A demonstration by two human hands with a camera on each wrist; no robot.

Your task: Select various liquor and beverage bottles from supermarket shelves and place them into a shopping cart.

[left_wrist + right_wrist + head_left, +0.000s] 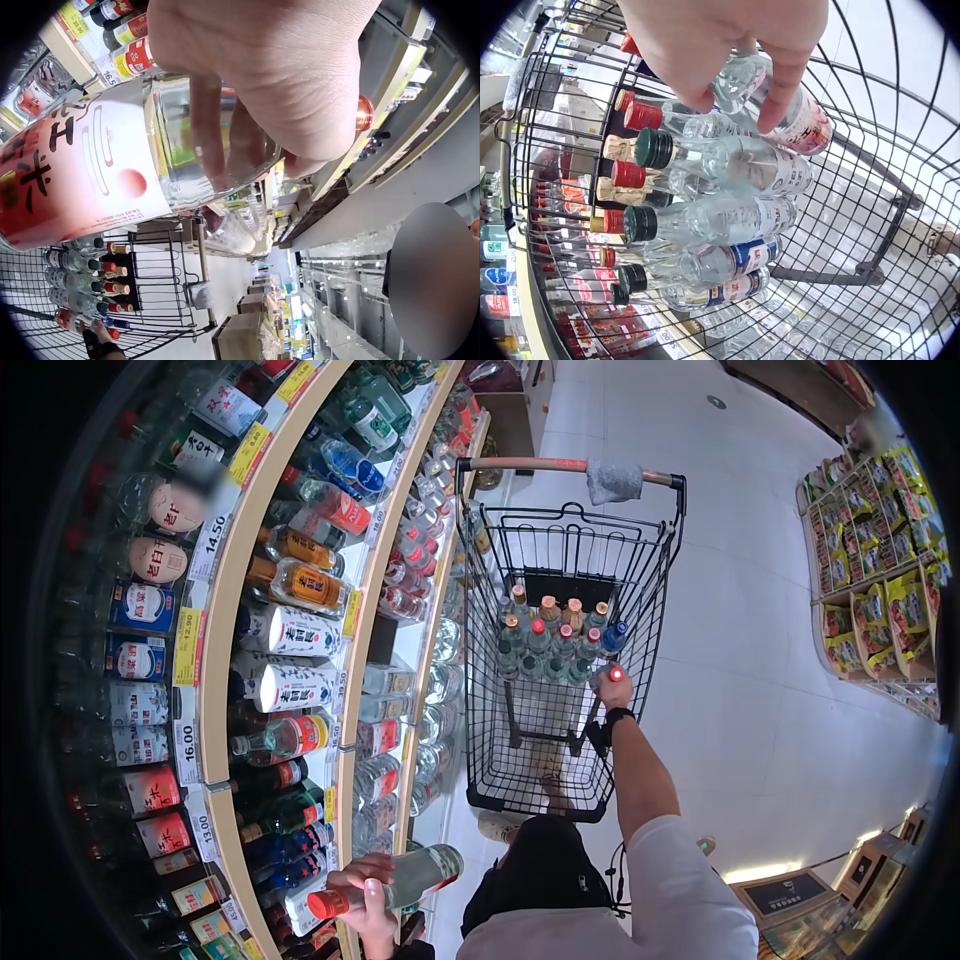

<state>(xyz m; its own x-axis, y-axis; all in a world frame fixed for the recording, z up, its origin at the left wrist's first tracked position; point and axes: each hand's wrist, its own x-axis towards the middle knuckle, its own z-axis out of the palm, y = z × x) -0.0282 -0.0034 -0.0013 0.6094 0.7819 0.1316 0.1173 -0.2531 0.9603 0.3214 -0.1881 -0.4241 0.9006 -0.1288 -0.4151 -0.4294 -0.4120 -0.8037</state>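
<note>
My left hand [368, 895] grips a clear glass liquor bottle [428, 872] by its neck and shoulder, beside the shelf. This bottle lies tilted on its side, with a red cap and, in the left wrist view, a white-and-red label [82, 169]. Inside the shopping cart [475, 760], my right hand [614, 688] holds another clear bottle [808, 124] with a pink-and-white label, at the right end of a group. Several clear bottles [731, 163] with green, red or wrapped tops stand close together there, along with a blue-capped one [614, 638].
Shelves [350, 600] packed with bottles and price tags run along the left. A grey cloth [614, 482] hangs on the cart's handle [525, 463]. To the right, across the pale floor [735, 660], is a rack [870, 550] of packaged goods.
</note>
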